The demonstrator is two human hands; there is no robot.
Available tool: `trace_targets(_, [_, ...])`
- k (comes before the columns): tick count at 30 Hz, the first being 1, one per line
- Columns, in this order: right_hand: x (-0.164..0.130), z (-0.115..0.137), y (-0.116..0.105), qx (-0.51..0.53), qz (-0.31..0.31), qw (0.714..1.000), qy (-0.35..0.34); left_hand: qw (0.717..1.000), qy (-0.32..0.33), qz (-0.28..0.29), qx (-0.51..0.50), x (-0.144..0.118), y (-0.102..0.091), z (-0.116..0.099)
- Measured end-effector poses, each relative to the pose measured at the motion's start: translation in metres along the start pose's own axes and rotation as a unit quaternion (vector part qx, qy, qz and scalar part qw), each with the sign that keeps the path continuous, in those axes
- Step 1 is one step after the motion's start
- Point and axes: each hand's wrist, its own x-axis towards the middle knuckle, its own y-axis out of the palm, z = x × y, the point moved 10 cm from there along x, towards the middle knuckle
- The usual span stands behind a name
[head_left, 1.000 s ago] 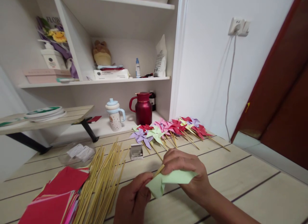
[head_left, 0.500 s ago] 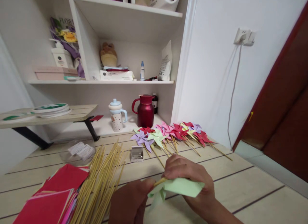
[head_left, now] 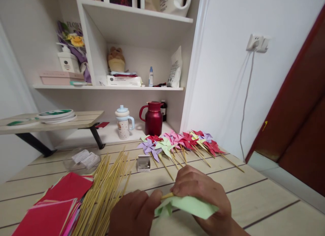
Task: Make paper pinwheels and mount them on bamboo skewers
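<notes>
Green folded paper pinwheel (head_left: pixel 189 206) sits low over the wooden table (head_left: pixel 254 192), right hand (head_left: pixel 200 192) cupped over it with fingers clamped on the paper to keep the folds from springing open. Left hand (head_left: pixel 134 214) has fingers pinched together on the end of a thin bamboo stick (head_left: pixel 167 195), lined up with the pinwheel's centre. Loose bamboo sticks (head_left: pixel 106 192) and red paper squares (head_left: pixel 54 209) lie close at left, finished coloured pinwheels (head_left: pixel 177 141) well apart behind.

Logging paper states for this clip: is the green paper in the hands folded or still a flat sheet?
Folded. The green paper shows creased, overlapping flaps bunched around a wooden stick, held between the left hand and right hand.
</notes>
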Motion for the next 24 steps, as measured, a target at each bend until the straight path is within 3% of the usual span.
trace_targets(4, [-0.002, -0.001, -0.001, -0.015, 0.008, 1.0, -0.024, 0.995, 0.003, 0.067, -0.067, 0.016, 0.008, 0.005])
trace_targets(5, [-0.002, -0.003, -0.003, -0.016, 0.006, 1.0, -0.022, 0.997, 0.004, 0.048, -0.058, 0.02, 0.002, 0.007])
trace_targets(10, [-0.002, -0.01, -0.014, -0.031, -0.019, 0.999, -0.012, 0.996, 0.047, 0.074, -0.018, 0.026, 0.005, 0.007])
trace_targets(19, [-0.003, -0.009, -0.01, -0.031, -0.01, 0.999, -0.015, 0.994, 0.105, 0.018, 0.001, 0.021, -0.007, -0.003])
trace_targets(24, [-0.002, -0.01, -0.012, -0.013, -0.022, 0.999, -0.025, 0.986, 0.155, 0.023, 0.049, 0.014, -0.007, -0.006])
